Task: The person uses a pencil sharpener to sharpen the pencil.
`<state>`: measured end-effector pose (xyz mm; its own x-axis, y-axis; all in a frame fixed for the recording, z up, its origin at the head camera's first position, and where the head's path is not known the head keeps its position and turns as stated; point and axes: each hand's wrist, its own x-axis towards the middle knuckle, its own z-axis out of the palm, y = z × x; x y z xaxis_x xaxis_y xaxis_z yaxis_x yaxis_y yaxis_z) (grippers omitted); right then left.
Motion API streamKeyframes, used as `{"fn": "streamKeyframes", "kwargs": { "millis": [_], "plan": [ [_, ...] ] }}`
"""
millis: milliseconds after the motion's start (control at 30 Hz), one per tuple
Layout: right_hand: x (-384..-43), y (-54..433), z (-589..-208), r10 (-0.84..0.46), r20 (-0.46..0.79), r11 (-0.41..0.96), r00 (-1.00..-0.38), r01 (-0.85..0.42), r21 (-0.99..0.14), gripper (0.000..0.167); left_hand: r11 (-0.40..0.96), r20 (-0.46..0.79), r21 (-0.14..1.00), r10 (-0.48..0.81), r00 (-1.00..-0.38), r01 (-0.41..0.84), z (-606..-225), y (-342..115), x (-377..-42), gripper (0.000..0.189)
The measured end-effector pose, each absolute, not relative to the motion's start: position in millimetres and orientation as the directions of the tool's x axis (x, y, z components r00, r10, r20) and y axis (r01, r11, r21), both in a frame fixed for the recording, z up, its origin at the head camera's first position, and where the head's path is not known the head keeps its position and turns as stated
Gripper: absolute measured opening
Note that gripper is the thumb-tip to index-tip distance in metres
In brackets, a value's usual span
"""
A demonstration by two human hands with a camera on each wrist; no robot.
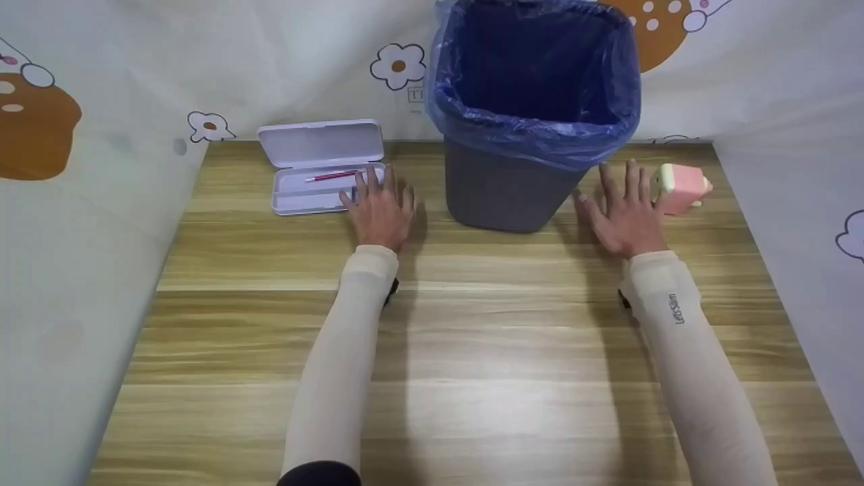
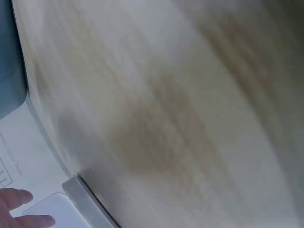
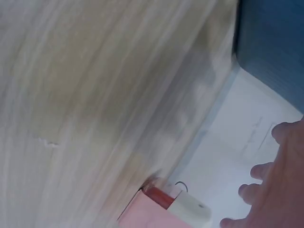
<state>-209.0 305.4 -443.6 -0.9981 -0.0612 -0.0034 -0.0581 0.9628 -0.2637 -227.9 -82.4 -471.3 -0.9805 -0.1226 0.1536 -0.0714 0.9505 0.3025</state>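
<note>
My left hand [image 1: 383, 212] reaches over the right end of an open white pencil case [image 1: 297, 204], fingers straight and spread, holding nothing. Inside the case lies a red pencil-like stick [image 1: 332, 176], and a small dark item is partly hidden by my fingers. Only two fingertips [image 2: 35, 221] appear in the left wrist view, above the case's edge. My right hand [image 1: 631, 216] is spread, with nothing in its grasp, between the bin and a pink and cream block-shaped object [image 1: 682, 189]. That object shows a clear and red part in the right wrist view.
A tall grey bin [image 1: 506, 196] with a blue plastic liner [image 1: 540, 145] stands between my hands at the back of the wood-grain table [image 1: 499, 351]. A white cloth [image 1: 324, 61] with printed flowers hangs behind and along both sides.
</note>
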Motion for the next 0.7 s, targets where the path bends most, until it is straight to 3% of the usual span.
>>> {"fn": "streamKeyframes", "kwargs": {
  "millis": [133,433,700],
  "plan": [
    [-213,318,-436,-0.042,0.026,0.944,-0.999,-0.048,-0.328,0.076,0.935,0.174,0.346,-0.142,-0.974,-0.074,-468,-88,-232,0.054],
    [-215,356,-432,0.064,0.223,0.865,-0.973,-0.057,-0.499,0.071,0.915,0.215,0.387,-0.213,-0.953,-0.117,-463,-114,-240,0.035],
    [-214,389,-439,0.169,0.167,0.791,-0.971,0.032,-0.611,0.081,0.915,0.209,0.369,-0.255,-0.944,-0.166,-469,-138,-242,0.026]
  ]
}}
